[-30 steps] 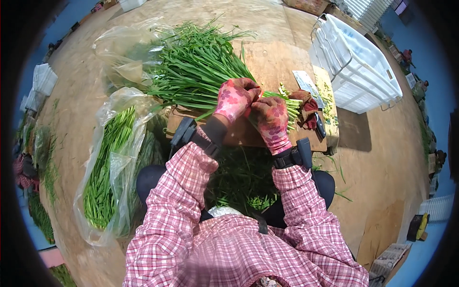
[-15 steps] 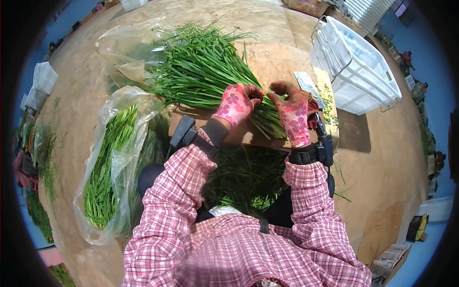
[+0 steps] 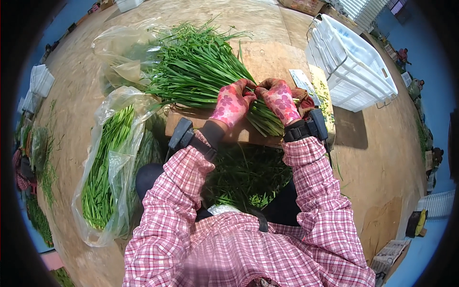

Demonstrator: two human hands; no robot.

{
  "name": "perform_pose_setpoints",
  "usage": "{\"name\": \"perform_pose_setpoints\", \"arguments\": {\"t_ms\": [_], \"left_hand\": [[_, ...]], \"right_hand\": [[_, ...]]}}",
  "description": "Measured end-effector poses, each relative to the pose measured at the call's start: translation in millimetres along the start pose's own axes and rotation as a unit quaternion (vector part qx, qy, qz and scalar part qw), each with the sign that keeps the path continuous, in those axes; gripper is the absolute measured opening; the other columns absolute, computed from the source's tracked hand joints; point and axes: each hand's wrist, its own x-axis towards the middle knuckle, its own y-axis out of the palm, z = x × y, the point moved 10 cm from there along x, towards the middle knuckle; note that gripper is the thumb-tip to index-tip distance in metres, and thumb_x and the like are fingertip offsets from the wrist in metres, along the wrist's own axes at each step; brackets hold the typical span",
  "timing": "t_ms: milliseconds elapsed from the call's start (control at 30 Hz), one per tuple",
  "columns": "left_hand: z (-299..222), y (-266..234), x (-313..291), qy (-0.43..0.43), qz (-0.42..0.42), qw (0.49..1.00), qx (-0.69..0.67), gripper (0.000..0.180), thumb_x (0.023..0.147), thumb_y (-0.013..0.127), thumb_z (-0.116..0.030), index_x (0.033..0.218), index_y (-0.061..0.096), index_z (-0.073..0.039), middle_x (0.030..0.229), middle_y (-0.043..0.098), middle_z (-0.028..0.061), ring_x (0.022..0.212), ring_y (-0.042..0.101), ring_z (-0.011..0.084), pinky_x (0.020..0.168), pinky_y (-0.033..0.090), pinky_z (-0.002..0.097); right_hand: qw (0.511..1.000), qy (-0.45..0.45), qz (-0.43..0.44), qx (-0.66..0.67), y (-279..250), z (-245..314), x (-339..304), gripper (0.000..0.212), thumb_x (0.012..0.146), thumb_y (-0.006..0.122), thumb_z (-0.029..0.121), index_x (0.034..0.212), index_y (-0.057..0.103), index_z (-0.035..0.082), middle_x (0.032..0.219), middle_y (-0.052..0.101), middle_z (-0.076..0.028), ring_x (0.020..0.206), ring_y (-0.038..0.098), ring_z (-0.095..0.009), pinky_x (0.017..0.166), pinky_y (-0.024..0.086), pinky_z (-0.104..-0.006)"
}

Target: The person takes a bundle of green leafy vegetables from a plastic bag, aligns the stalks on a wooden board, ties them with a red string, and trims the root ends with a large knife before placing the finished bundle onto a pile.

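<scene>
A large bunch of long green leaves, which look like garlic chives (image 3: 201,69), lies across a low wooden board (image 3: 267,57), its leafy ends to the far left and pale cut stems toward the near right. My left hand (image 3: 231,104), in a pink flowered glove, is closed in a pinch on the upper side of the stems. My right hand (image 3: 281,101), gloved alike, pinches right beside it, fingertips nearly meeting. The spot between the fingers, where an orange tie showed earlier, is now hidden. Dark red cloth (image 3: 304,100) lies beyond my right wrist.
A clear plastic bag of chives (image 3: 103,177) lies at left, another clear bag (image 3: 117,48) behind it. White plastic baskets (image 3: 354,71) stand right of the board. Trimmings (image 3: 326,98) and a white card (image 3: 302,80) lie on its right side. Cut leaves (image 3: 244,177) lie below.
Both hands have drawn closer together over the stems. My right hand has moved left and turned, its fingers now lower and covering the orange tie. The view has shifted slightly.
</scene>
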Motion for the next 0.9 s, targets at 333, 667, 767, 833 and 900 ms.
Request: {"name": "perform_pose_setpoints", "arguments": {"t_ms": [333,667,767,833,900], "left_hand": [[6,7,0,-0.023,0.015,0.999,-0.040,0.023,0.083,0.064,-0.002,0.105,0.058,-0.001,0.080,0.067,0.0082,0.062,0.060,0.0118,0.054,0.047,0.0265],[-15,-12,-21,0.022,-0.120,0.987,0.101,0.016,0.077,0.073,-0.020,0.082,0.070,-0.006,0.080,0.066,0.0094,0.073,0.063,0.0249,0.065,0.049,0.0328],[-19,-10,-19,0.031,-0.149,0.985,0.084,0.014,0.077,0.072,-0.018,0.083,0.070,-0.006,0.079,0.066,0.0103,0.068,0.064,0.0235,0.061,0.049,0.0324],[-19,-5,-14,0.026,-0.140,0.989,0.050,0.014,0.080,0.071,-0.017,0.084,0.068,-0.004,0.075,0.066,0.0072,0.062,0.063,0.0180,0.055,0.048,0.0292],[17,19,-12,-0.151,-0.063,0.940,-0.300,0.016,0.084,0.068,-0.017,0.088,0.067,-0.001,0.074,0.065,0.0034,0.060,0.061,0.0110,0.051,0.046,0.0241]], "right_hand": [[0.998,0.020,-0.060,0.002,-6,-3,-2,0.024,0.073,0.069,0.024,0.086,0.071,0.005,0.076,0.068,-0.015,0.074,0.067,-0.027,0.069,0.052,-0.0362],[0.997,0.027,-0.067,0.023,-10,-5,-4,0.020,0.072,0.068,0.021,0.083,0.072,0.005,0.072,0.068,-0.013,0.069,0.066,-0.023,0.066,0.051,-0.0341],[0.996,0.026,-0.069,0.049,-11,-6,-4,0.020,0.072,0.069,0.021,0.082,0.072,0.004,0.072,0.068,-0.013,0.069,0.066,-0.023,0.065,0.051,-0.0332],[0.995,0.041,-0.054,0.070,-9,-10,-3,0.020,0.072,0.070,0.021,0.082,0.072,0.003,0.071,0.068,-0.013,0.068,0.066,-0.022,0.064,0.051,-0.0325],[0.994,0.038,-0.057,0.088,-10,-11,-3,0.020,0.072,0.071,0.021,0.082,0.072,0.003,0.071,0.068,-0.013,0.068,0.066,-0.021,0.064,0.051,-0.0323]]}}
